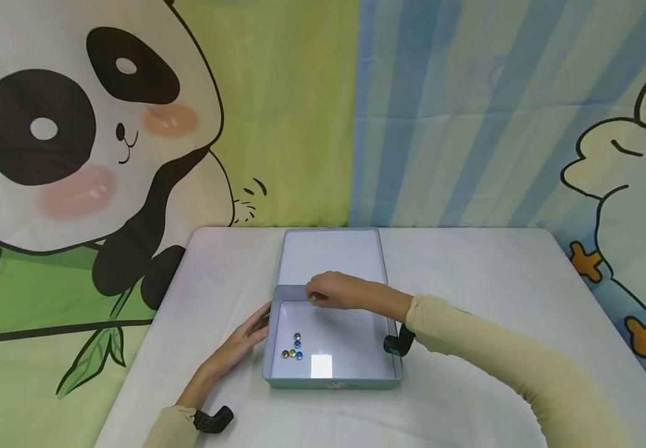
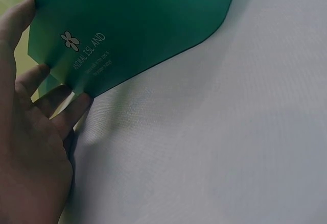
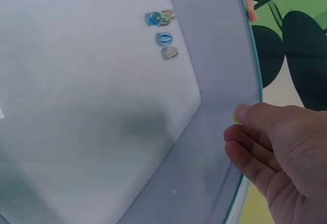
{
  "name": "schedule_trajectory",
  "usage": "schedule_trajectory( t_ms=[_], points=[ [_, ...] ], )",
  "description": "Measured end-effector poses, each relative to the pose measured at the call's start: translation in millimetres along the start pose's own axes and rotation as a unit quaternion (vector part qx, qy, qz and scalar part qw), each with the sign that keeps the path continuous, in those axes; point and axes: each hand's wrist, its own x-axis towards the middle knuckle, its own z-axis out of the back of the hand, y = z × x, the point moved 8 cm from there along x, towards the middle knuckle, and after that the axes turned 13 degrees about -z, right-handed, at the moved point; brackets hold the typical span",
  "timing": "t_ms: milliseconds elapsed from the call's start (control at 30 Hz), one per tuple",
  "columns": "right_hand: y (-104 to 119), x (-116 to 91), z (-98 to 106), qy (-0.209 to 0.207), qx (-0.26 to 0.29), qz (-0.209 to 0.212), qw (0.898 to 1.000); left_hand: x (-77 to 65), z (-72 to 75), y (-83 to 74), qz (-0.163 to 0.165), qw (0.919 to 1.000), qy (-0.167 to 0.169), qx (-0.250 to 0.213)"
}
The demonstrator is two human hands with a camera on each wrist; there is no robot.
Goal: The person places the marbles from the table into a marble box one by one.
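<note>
A shallow metal box [image 1: 332,383], green outside and pale inside, lies with its lid [image 1: 331,249] folded back behind it. Several glass marbles [image 1: 293,353] in blue, green and amber sit together on its floor toward the left; in the right wrist view one blue marble [image 3: 164,39] shows swirled stripes. My right hand [image 1: 337,290] is over the box's far left corner, pinching a small yellow-green marble [image 3: 236,117] mostly hidden by the thumb and fingers. With extended fingers, my left hand [image 1: 241,342] touches the box's left outer wall [image 2: 133,25], beside some white lettering.
The box stands on a table with a white cloth [image 1: 468,267]. Behind and beside it hang printed cloths, one with a panda [image 1: 172,186]. Each wrist wears a black camera mount; the right one [image 1: 399,341] overlaps the box's right rim in the head view.
</note>
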Motion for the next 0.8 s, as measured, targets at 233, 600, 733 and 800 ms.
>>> schedule_trajectory(
  t_ms=[233, 600, 733, 800],
  points=[
    [2, 23, -27, 0.072, 0.012, -0.048, 0.996, -0.7, -0.7, -2.5, -0.005, 1.0000, 0.000, -0.007],
    [-8, 31, -74, 0.106, -0.007, -0.080, 0.991, 0.1, -3.3, -2.2, -0.010, 0.9998, 0.005, -0.014],
    [-12, 29, -70, 0.102, 0.010, -0.088, 0.991, 0.4, -2.0, -2.1, -0.014, 0.9998, 0.003, -0.012],
    [-15, 29, -69, 0.098, 0.007, -0.087, 0.991, 0.9, -1.1, -1.8, -0.010, 0.9999, 0.001, -0.011]
  ],
)
